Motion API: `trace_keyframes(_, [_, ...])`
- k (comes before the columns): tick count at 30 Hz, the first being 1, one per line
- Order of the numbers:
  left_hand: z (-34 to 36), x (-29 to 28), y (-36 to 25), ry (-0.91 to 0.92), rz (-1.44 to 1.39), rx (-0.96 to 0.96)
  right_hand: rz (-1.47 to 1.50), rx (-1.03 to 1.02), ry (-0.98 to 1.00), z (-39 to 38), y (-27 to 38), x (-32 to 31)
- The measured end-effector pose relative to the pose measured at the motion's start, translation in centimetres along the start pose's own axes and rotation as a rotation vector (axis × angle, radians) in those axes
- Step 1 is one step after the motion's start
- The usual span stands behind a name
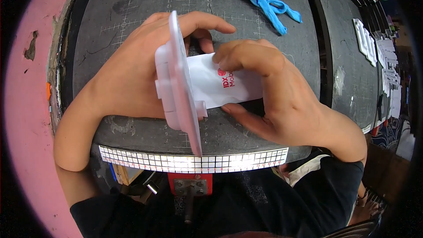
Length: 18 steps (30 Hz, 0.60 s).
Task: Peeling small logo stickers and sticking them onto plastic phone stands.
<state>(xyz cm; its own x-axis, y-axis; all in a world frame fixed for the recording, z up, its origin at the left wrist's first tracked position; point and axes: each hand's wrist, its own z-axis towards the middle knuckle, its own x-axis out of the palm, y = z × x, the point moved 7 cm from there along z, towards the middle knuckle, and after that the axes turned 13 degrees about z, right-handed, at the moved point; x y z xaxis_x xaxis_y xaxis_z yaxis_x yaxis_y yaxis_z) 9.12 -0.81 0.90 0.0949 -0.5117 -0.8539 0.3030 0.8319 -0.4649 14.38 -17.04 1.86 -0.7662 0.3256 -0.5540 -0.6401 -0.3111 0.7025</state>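
One white sheet (205, 80), right hand (284, 90) hiding end

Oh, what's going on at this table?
Someone is working with both bare hands. The left hand holds a pale molded tray tipped up on its side, while the right hand grips a white printed piece right up against it; whether the two are joined, I can't tell. A crumpled blue item lies farther back on the dark gridded surface.
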Motion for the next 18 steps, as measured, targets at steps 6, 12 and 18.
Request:
trace_keyframes(6, [-0.03,0.1,0.17,0.007,-0.001,0.005,0.005,0.019,0.048,-0.06,0.36,-0.26])
trace_keyframes(12, [0.0,0.05,0.2,-0.005,0.013,0.012,0.019,0.032,-0.009,-0.34,-0.01,-0.23])
trace_keyframes(18, [-0.2,0.07,0.15,0.006,0.03,0.011,-0.014,0.026,0.018,-0.37,0.3,-0.17])
